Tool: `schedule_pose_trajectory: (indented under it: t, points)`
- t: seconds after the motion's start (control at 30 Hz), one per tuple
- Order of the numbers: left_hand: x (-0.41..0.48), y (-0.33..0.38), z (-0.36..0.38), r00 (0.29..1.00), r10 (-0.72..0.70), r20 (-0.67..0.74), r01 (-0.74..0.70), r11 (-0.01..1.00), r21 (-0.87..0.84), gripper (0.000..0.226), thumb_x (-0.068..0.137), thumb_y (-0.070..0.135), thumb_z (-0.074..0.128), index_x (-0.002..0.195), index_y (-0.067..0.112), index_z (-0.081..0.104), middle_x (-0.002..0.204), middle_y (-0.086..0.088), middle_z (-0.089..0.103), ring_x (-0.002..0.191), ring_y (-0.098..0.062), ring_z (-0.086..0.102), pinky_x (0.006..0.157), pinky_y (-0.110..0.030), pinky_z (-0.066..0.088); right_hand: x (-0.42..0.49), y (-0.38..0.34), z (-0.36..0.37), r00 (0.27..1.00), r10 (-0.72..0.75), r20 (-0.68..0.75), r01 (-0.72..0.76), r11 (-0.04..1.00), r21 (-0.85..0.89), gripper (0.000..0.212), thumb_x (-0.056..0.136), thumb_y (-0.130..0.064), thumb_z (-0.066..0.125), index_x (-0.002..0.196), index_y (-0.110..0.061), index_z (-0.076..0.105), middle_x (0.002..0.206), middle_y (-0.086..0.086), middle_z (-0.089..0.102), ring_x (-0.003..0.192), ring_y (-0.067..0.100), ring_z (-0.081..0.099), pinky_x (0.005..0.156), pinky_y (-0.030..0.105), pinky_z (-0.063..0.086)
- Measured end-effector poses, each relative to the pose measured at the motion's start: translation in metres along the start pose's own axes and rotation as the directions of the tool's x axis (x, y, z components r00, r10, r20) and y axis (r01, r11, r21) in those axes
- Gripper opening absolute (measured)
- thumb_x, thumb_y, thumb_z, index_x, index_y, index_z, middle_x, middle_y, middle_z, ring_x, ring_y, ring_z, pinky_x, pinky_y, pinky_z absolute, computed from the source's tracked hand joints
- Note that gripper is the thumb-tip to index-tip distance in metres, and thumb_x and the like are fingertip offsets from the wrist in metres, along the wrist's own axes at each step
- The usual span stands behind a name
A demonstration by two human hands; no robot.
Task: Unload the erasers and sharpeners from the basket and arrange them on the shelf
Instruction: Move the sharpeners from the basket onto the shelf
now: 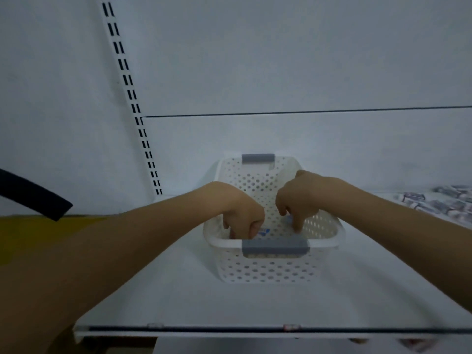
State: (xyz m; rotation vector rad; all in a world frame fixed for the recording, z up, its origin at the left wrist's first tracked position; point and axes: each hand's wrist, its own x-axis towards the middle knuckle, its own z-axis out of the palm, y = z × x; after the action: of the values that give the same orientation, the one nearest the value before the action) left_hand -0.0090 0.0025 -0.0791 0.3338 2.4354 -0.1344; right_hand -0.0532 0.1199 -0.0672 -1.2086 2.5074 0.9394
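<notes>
— Any writing legible?

— None. A small white item [264, 231] in the basket [268, 272] carries a blue mark, perhaps a label, too blurred to read. The heap of packets [441, 203] at the shelf's right edge, towards the back, shows dark print, also unreadable.

— Where does the basket stand?

— On the white shelf [204, 302], about midway between its front edge and the back panel. It is white perforated plastic with a grey handle [275, 246] on the near rim and another on the far rim.

— And the hands?

— Both reach down inside it. The left hand [242, 213] is at the near left corner, fingers curled downward, knuckles just beside the white item; I cannot tell whether it holds anything. The right hand [298, 198] is further right, fingers pointing down and bent, with a small blue item [289, 218] showing between them. Whether it pinches that, I cannot tell.

— Anything else?

— A slotted upright [132, 98] runs up the back panel, left of the basket.
</notes>
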Motion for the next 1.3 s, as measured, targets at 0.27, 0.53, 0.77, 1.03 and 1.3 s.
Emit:
schedule_pose_trajectory:
  t: [0.27,0.53,0.77,1.03,1.3]
  points:
    - [0.009,0.013,0.006,0.999,0.026,0.036,-0.032,0.982,0.184,0.017,0.092,0.018,0.052,0.081,0.010,0.043,0.077,-0.001,0.043,0.071,-0.015,0.041,0.053,-0.019,0.030,0.000,0.000,-0.001,1.000,-0.002,-0.026,0.002,1.000,-0.001,0.044,0.077,-0.044,0.068,0.113,-0.020,0.058,0.109,-0.002,0.061,0.098,0.018,0.055,0.099,0.035,0.038]
    - [0.008,0.004,-0.016,0.985,-0.040,-0.170,0.062,0.989,0.131,0.044,0.082,0.039,0.066,0.114,0.009,0.056,0.117,-0.005,0.053,0.101,-0.019,0.048,0.082,-0.026,0.038,0.003,0.001,0.001,0.999,-0.036,0.035,0.037,0.999,-0.013,0.046,0.079,-0.038,0.067,0.121,-0.022,0.055,0.117,-0.003,0.058,0.097,0.016,0.049,0.091,0.028,0.037]
    - [0.018,-0.022,-0.022,0.975,-0.137,-0.174,0.156,0.983,0.098,0.079,0.077,0.038,0.073,0.143,0.023,0.032,0.147,0.000,0.034,0.135,-0.021,0.032,0.111,-0.038,0.027,0.006,-0.001,-0.001,0.999,-0.054,0.000,0.054,0.993,0.104,0.043,0.081,-0.024,0.068,0.120,-0.018,0.052,0.106,-0.004,0.054,0.092,0.016,0.047,0.087,0.026,0.041]
    - [0.006,-0.024,-0.037,0.965,-0.115,-0.234,0.113,0.993,-0.022,0.071,0.082,0.039,0.067,0.142,0.024,0.032,0.143,0.002,0.041,0.130,-0.018,0.040,0.107,-0.033,0.029,-0.019,0.032,-0.024,0.965,-0.023,-0.260,0.134,0.899,0.417,0.038,0.081,-0.016,0.064,0.116,-0.017,0.049,0.102,-0.004,0.049,0.087,0.014,0.046,0.073,0.025,0.037]
    - [-0.013,-0.014,-0.051,0.960,0.044,-0.277,-0.075,0.992,-0.102,0.058,0.076,0.050,0.066,0.126,0.025,0.050,0.127,0.007,0.054,0.112,-0.014,0.055,0.102,-0.031,0.042,-0.057,0.066,-0.006,0.914,0.158,-0.374,0.116,0.781,0.614,0.031,0.080,-0.014,0.065,0.102,-0.028,0.049,0.107,-0.009,0.053,0.086,0.013,0.054,0.081,0.026,0.043]
